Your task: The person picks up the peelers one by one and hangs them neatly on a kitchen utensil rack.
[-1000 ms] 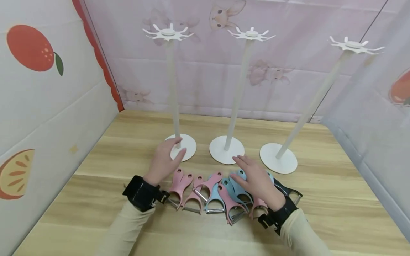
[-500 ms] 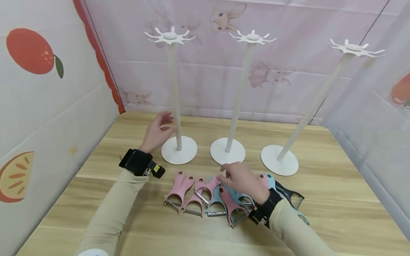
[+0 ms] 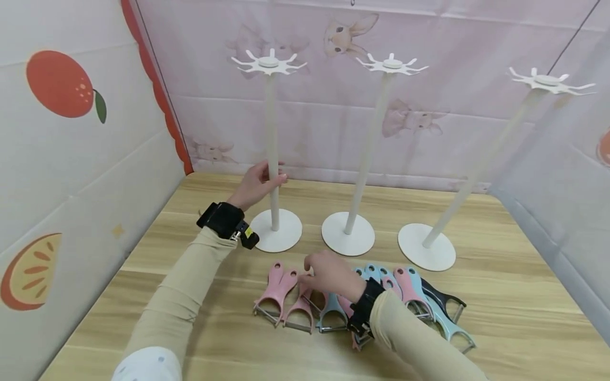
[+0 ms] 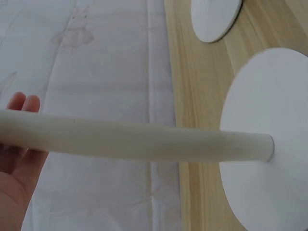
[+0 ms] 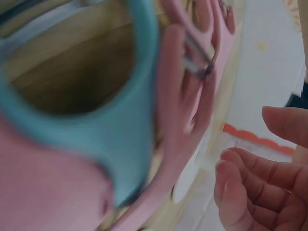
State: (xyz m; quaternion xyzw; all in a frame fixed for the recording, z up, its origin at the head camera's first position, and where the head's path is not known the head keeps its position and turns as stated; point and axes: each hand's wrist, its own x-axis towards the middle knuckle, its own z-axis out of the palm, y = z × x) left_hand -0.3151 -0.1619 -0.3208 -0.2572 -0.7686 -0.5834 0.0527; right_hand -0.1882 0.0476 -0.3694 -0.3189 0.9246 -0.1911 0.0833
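My left hand [image 3: 254, 185] is round the pole of the left white stand [image 3: 272, 121], its thumb across the front and fingers behind. In the left wrist view, fingertips [image 4: 31, 102] show past the pole [image 4: 144, 142]. My right hand [image 3: 333, 272] hovers above a row of Y-shaped peelers, fingers bent and holding nothing. Just left of it lie pink peelers [image 3: 274, 286]; a blue peeler [image 3: 332, 307] is partly under its wrist. In the right wrist view, a gap separates thumb and fingers [image 5: 284, 125], beside a close blue peeler [image 5: 125, 159].
Two more white stands with hooked tops rise at the middle [image 3: 367, 159] and the right [image 3: 476, 174]. More peelers, light blue [image 3: 443, 315], pink [image 3: 405, 286] and black [image 3: 440, 296], lie to the right. Printed cloth [image 3: 310, 127] hangs behind the wooden table [image 3: 214, 296].
My left hand has moved up from beside the left stand's base to its pole and taken hold. The right hand has moved left over the peelers, uncovering those on the right. The view has shifted slightly.
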